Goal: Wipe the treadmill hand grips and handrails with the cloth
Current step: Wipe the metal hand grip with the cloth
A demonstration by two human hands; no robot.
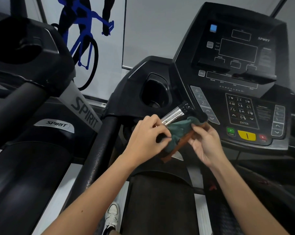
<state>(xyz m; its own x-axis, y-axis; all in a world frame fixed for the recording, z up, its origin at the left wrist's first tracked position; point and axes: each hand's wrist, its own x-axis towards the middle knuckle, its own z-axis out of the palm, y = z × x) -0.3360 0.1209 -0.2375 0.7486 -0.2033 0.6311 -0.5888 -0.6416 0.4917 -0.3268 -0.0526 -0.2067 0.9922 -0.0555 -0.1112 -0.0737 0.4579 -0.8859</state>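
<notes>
Pinched green cloth (pixel 179 131) at its left end with curled left hand (pixel 147 133), clasped its right end in curled right hand (pixel 206 141), held it bunched between both, laid against chrome hand grip (pixel 174 115), just left of console keypad (pixel 240 109).

second treadmill (pixel 41 99) at left | blue cyclist poster (pixel 85 39) behind it | cup holder (pixel 154 92) beside console (pixel 236 65) | white shoe (pixel 112 216) at bottom

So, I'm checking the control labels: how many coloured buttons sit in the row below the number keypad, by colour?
Green button: 1
Yellow button: 1
Red button: 1
Total: 3
</notes>
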